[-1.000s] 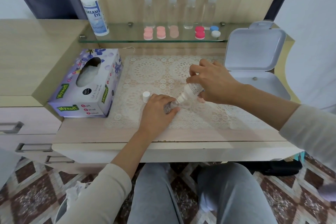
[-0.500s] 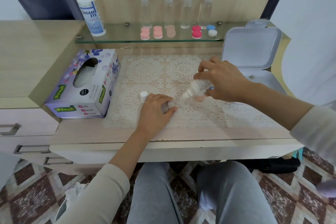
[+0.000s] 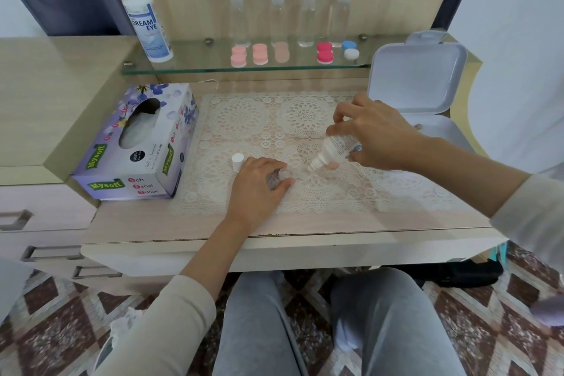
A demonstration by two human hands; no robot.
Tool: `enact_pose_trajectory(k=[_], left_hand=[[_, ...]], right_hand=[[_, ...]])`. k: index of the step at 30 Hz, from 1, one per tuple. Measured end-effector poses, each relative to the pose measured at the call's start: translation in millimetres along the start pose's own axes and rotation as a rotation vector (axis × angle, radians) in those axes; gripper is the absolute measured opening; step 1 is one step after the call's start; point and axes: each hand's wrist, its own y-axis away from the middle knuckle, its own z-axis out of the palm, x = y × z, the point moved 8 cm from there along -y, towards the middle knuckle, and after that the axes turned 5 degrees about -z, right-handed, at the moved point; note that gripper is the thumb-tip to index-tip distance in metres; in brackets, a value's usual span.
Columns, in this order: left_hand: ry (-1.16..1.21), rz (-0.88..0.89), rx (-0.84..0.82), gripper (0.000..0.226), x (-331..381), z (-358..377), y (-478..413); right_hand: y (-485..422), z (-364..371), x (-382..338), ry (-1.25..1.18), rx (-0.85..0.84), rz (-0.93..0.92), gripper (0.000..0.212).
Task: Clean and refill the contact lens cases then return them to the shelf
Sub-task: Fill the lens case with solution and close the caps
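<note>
Bench: a pale wood-grain bench (image 3: 305, 223) spans the scene, with drawers to its left.
Mat: a white lace mat (image 3: 253, 119) covers the middle of the bench.
Shelf: a glass shelf (image 3: 198, 65) runs along the far wall above the mat.
Tissue box: a purple flowered cardboard tissue box (image 3: 137, 143) lies on the bench, touching the mat's left edge.
Storage box: a white hinged plastic box (image 3: 418, 76) stands at the far right with its lid raised.
Large bottle: a tall white solution bottle printed DREAM EYE (image 3: 146, 24) stands at the left end of the shelf.
Clear bottles: four slim clear bottles with white caps (image 3: 277, 15) stand in a row at the back of the shelf.
Right grip: the right grip (image 3: 375, 137) grasps a small white dropper bottle (image 3: 332, 149) and holds it tilted above the mat, nozzle down and to the left.
Left grip: the left grip (image 3: 259, 189) rests on the mat, its fingers and thumb pinching a small clear contact lens case (image 3: 283, 175) that sits on the lace just left of the nozzle, not touching it.
Shelved cases: five round-lidded lens cases (image 3: 260, 53) sit on the shelf in front of the clear bottles: two pink, one peach, one red, one blue and white.
Cap: a small white plastic cap (image 3: 237, 162) stands upright on the mat, just beside the left grip on its far left.
Pink piece: a small pink item (image 3: 331, 165) lies on the mat under the dropper bottle, mostly hidden.
</note>
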Motion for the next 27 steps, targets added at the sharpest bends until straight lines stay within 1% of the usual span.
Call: enact_pose_trajectory(k=[12,27], left_hand=[[0.001,-0.006,-0.004,0.030,-1.2,0.1,-0.3],[0.012,-0.010,-0.001,0.030,-0.9,0.0,0.1]], right_hand=[[-1.6,1.8,0.9,-0.029,0.051,-0.017,0.049],[-3.1,1.3,0.9,-0.024,0.052,-0.014,0.048]])
